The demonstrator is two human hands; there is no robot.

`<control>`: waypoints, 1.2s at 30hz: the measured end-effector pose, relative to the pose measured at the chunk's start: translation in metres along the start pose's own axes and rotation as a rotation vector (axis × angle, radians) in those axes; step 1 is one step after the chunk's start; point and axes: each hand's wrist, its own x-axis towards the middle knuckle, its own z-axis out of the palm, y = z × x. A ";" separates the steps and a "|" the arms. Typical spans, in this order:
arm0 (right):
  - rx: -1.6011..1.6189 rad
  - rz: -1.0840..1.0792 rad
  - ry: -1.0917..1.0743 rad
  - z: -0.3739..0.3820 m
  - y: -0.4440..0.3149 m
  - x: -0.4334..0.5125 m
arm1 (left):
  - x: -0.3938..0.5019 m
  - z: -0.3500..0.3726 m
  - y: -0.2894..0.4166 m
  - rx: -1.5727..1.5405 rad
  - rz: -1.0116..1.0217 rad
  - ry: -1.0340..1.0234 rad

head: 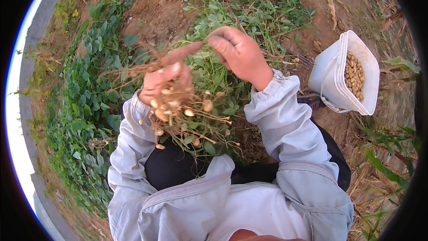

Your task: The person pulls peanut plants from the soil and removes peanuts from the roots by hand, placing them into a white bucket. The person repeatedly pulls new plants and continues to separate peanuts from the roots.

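Note:
My left hand (169, 77) grips an uprooted peanut plant, its roots spreading left and above the fist. Peanut pods (189, 112) with pale shells hang below that hand, tangled among stems and roots over my dark-clad knee. Up and to the right, my right hand (234, 52) has its thumb and forefinger pinched together near the tip of the left hand's extended finger. Whether something small lies between those fingertips cannot be told. Beneath and beyond both hands, pulled green peanut plants (214, 10) lie on the soil.
At the right, a white plastic bucket (326, 67) leans towards the right, with unshelled peanuts (354, 75) inside. A shoe (311, 100) shows beside it. Leafy vines (85, 107) cover the ground at the left; corn leaves (384, 167) stand at the lower right.

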 end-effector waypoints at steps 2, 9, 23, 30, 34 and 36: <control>-0.169 -0.196 0.027 0.006 -0.002 0.000 | 0.006 0.008 0.002 0.016 -0.119 0.025; -0.257 -0.046 0.099 0.005 -0.012 0.008 | -0.004 0.006 0.000 0.255 0.002 -0.100; -0.424 0.018 -0.193 0.013 0.061 -0.042 | -0.002 -0.063 -0.015 -0.326 0.472 -0.232; 0.259 0.304 -0.086 -0.029 0.052 -0.050 | -0.015 -0.077 -0.012 -0.301 0.540 -0.191; 0.841 0.378 0.036 -0.046 0.064 -0.076 | -0.022 -0.089 -0.012 -0.274 0.586 -0.170; 0.691 0.419 -0.040 -0.040 0.071 -0.082 | -0.023 -0.086 -0.012 -0.290 0.552 -0.167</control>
